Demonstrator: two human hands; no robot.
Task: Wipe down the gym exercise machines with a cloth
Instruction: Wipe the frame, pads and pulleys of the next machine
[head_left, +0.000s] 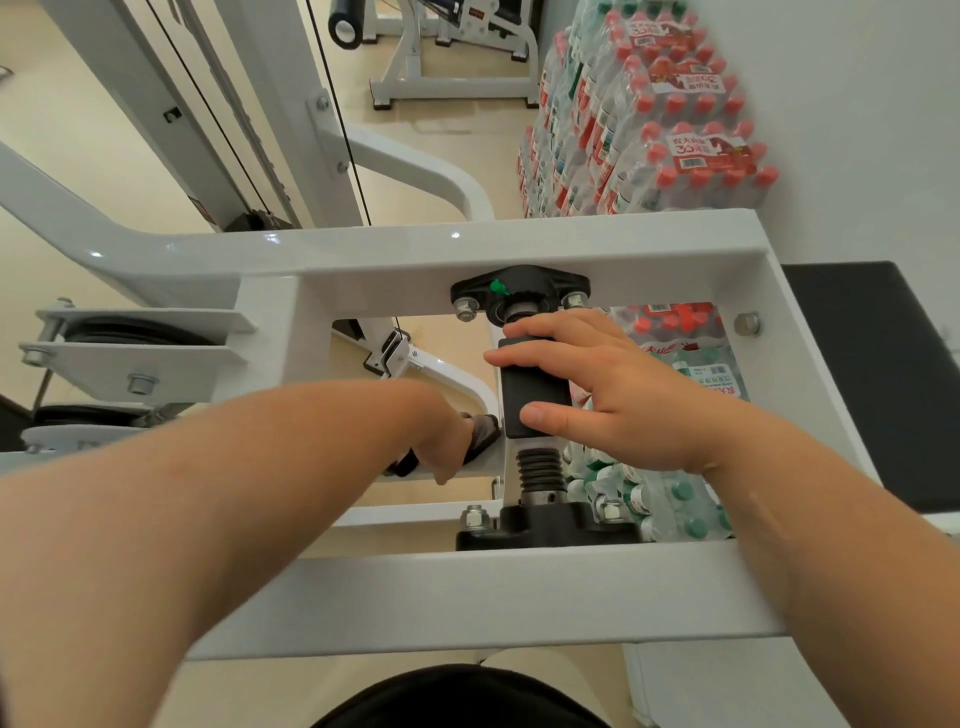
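The cloth (482, 432), dark grey and bunched up, sits under your left hand (447, 434), low inside the opening of the white frame (519, 244). It is pressed against a white machine arm (467, 387) that runs below the frame. Folds of the cloth stick out on both sides of the hand. Your left fingers curl down over it and are mostly hidden behind the back of the hand, so you have it in a closed grip rather than under a flat palm.

Just to the right, your right hand (613, 395) holds the black block (535, 395) mounted on the upright shaft between the two frame rails. Two fingers lie across its upper end, the thumb presses on its lower face, and the other fingers wrap behind it. Below the block a black ribbed sleeve (540, 470) covers the shaft. Black bolted mounts hold the shaft at the far rail (519, 286) and the near rail (545, 525).

To the left of the frame, a pulley (130, 332) sits between white plates, and thin black cables (337, 104) run up along the machine's column. To the right lies a black pad (857, 384). Shrink-wrapped packs of water bottles (649, 119) are stacked against the wall, and more show through the frame opening. Another white machine (452, 62) stands on the pale floor (78, 130) beyond.
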